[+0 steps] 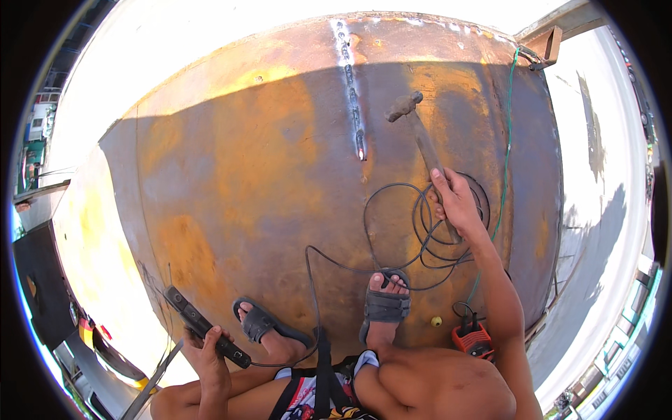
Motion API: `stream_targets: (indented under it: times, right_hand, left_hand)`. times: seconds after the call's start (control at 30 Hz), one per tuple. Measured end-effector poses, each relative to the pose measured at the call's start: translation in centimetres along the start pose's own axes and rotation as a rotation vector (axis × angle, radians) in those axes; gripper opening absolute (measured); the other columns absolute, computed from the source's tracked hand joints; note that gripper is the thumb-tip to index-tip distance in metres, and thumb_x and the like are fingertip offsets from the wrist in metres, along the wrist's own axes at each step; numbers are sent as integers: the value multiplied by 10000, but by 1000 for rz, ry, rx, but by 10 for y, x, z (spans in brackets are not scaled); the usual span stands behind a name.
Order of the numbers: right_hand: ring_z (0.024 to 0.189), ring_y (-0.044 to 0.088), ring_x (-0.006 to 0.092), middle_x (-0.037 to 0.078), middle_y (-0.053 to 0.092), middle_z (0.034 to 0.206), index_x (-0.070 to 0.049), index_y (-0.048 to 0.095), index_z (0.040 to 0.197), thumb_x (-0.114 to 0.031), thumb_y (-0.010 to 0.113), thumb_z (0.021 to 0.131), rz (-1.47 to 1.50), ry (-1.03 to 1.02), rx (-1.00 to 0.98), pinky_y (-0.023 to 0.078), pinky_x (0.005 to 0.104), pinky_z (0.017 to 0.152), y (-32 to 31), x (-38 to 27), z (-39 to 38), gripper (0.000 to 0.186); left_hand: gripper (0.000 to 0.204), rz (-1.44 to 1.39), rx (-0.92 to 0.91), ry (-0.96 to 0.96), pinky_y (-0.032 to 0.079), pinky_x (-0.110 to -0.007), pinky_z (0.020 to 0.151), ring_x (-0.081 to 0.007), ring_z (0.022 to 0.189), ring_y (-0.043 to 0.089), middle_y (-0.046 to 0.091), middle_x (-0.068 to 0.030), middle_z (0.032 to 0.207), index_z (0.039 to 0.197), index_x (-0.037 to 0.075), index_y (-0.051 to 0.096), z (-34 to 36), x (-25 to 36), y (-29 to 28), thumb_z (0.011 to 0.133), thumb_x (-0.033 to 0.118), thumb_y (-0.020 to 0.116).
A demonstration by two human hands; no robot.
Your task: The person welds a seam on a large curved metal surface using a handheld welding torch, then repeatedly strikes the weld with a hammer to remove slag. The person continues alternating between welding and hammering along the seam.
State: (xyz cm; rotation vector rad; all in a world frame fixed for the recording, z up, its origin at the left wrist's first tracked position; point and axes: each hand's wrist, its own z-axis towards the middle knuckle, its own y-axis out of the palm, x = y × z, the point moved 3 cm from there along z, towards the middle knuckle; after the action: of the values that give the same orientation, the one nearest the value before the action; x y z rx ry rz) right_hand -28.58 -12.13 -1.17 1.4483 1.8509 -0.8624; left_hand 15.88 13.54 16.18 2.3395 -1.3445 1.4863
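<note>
My right hand (456, 203) is closed round the wooden-looking handle of a hammer (428, 143). Its worn, rusty head (404, 106) is raised over the steel plate, to the right of a weld seam (352, 91). The seam runs down from the far edge as a broken line of dark spots with whitish edges, and its near end (362, 152) looks bright. At the lower left, my left hand (208, 351) grips a black electrode holder (187, 311). A thin rod seems to stick out from its far end, and a black cable (312, 280) leaves its near end.
Loops of that cable (424, 210) lie on the rusty curved plate (231, 161) under my right hand. A green wire (509, 140) runs along the right side. A small red machine (474, 340) sits by my right knee, near a small yellow object (437, 321). My sandalled feet (387, 304) rest on the plate.
</note>
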Motion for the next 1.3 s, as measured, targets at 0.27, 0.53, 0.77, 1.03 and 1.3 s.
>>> stream_targets:
  times: [0.27, 0.53, 0.77, 1.03, 1.3]
  right_hand:
    - [470, 446, 79, 14, 507, 704, -76, 505, 1003, -558, 495, 1144, 297, 127, 48, 387, 276, 427, 79, 49, 3, 502]
    - [467, 431, 81, 5, 465, 673, -91, 462, 961, -539, 454, 1162, 135, 86, 19, 358, 272, 429, 83, 49, 4, 490]
    - [473, 436, 78, 9, 456, 670, -85, 449, 958, -530, 445, 1166, 151, 106, -29, 349, 277, 420, 90, 62, 4, 491]
    - [449, 446, 83, -2, 463, 623, -74, 464, 930, -532, 478, 1156, 188, 135, 11, 347, 283, 401, 81, 60, 1, 511]
    - [452, 462, 89, 14, 477, 643, -54, 468, 917, -526, 470, 1158, 219, 95, 38, 355, 296, 387, 93, 71, -2, 530]
  left_hand:
    - [367, -59, -54, -170, 603, -363, 696, -209, 780, 699, 634, -98, 907, 1217, 15, 491, -2, -29, 18, 945, 2, 738]
    - [318, -30, -111, -155, 581, -357, 722, -217, 774, 683, 640, -100, 880, 1198, 35, 515, 5, -26, 35, 955, 51, 720]
    - [363, -66, -114, -161, 598, -353, 727, -201, 794, 699, 661, -105, 942, 1227, 14, 504, 0, -18, 44, 950, 21, 739]
    - [340, -51, -110, -167, 588, -352, 725, -222, 780, 690, 654, -116, 889, 1206, 5, 509, -5, -25, 41, 948, 36, 729]
    - [361, -62, -124, -157, 603, -354, 719, -211, 801, 691, 648, -107, 911, 1221, 3, 510, -7, -22, 52, 944, 29, 740]
